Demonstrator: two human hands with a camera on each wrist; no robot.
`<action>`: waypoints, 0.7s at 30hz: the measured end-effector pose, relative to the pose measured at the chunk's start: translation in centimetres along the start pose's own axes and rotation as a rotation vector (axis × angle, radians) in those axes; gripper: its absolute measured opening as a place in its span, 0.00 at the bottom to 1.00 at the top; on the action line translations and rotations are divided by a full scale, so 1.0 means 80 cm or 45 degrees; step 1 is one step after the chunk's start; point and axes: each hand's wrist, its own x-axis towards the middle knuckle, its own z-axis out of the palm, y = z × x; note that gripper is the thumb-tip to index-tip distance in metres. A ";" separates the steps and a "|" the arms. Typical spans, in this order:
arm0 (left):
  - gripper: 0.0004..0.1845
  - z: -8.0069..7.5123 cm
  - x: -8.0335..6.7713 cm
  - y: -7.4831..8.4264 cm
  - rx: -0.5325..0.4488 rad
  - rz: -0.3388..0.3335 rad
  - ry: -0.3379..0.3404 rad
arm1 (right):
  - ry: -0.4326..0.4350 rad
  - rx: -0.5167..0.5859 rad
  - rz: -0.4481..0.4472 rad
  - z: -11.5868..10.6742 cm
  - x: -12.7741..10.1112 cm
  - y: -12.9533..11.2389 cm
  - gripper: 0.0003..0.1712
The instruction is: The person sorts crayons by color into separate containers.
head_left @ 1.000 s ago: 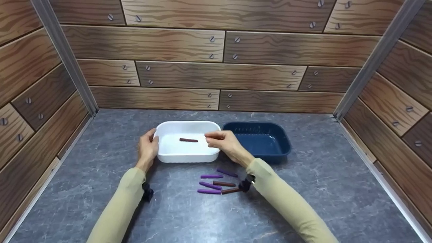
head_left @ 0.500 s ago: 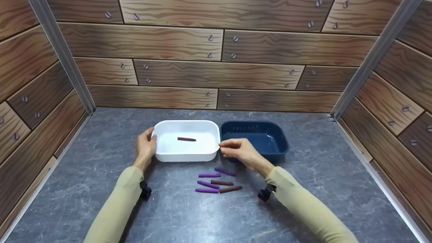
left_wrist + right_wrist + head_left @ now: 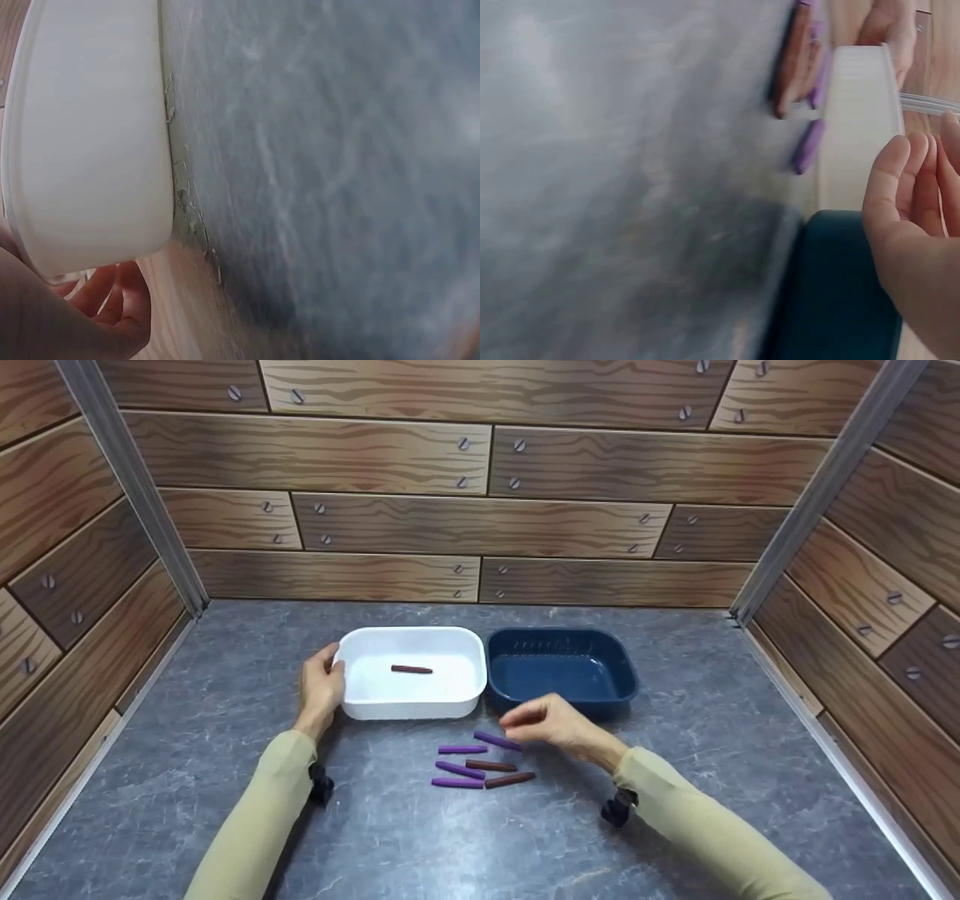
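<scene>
While the left hand [image 3: 321, 690] grips the white tray [image 3: 375, 706] at its 9 o'clock rim, one brown stick [image 3: 411, 669] lies inside. Empty, loosely curled right hand [image 3: 551, 721] hovers at 3 o'clock of the loose sticks [image 3: 480, 763]; a careless reach could scatter them across the desk [image 3: 450, 840].

Two tubs [image 3: 410, 706] side by side, sticks [image 3: 480, 761] lying before them.

White tray [image 3: 411, 706]: looking like smooth plastic, slightly glossy. Blue tray [image 3: 600, 690]: glossy plastic, showing reflections on its floor. Tabletop [image 3: 225, 750]: appearing as matt grey marbled stone pattern. Walls [image 3: 480, 517]: showing printed wood grain, matt. Corner posts [image 3: 127, 487]: looking like brushed metal. Sleeves [image 3: 255, 825]: reading as soft matt cloth.
</scene>
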 end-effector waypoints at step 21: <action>0.25 0.000 -0.005 0.003 0.001 0.012 -0.010 | -0.139 -0.209 0.083 -0.011 -0.034 0.035 0.18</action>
